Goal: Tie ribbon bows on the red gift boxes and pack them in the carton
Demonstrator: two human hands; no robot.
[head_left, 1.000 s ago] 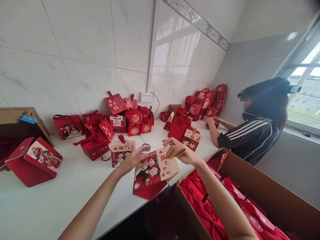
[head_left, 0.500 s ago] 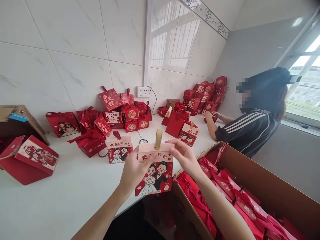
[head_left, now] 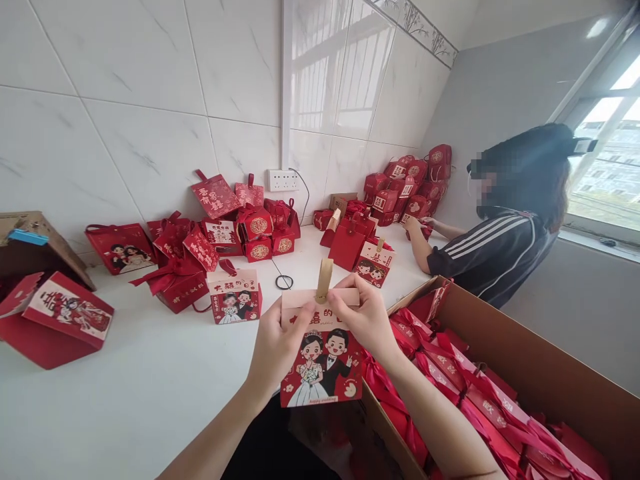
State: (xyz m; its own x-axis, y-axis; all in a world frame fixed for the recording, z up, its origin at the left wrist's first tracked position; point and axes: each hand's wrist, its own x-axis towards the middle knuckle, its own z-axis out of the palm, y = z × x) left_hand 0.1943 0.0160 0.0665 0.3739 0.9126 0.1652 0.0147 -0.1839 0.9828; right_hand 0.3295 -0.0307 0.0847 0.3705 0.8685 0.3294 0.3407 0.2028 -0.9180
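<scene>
Upright before me is a red and cream wedding gift box point(head_left: 323, 370) printed with a cartoon bride and groom. A gold ribbon loop point(head_left: 325, 277) stands up from its top flap. My left hand point(head_left: 280, 343) grips the upper left of the box, its thumb on the front below the loop. My right hand point(head_left: 367, 320) pinches the top flap beside the loop's base from the right. Fingers behind the box are hidden. A similar box point(head_left: 234, 297) with a red loop stands on the white table point(head_left: 165, 393), left of my hands.
An open cardboard carton point(head_left: 545, 357) full of red ribboned boxes stands at my right. Several red gift boxes point(head_left: 260, 227) line the wall. At the far right a co-worker point(head_left: 505, 240) handles a red box. A black ring point(head_left: 284, 283) lies on the table.
My right hand has moved inward from the box's top right corner to the base of the ribbon loop. The box is slightly lower and further right in view.
</scene>
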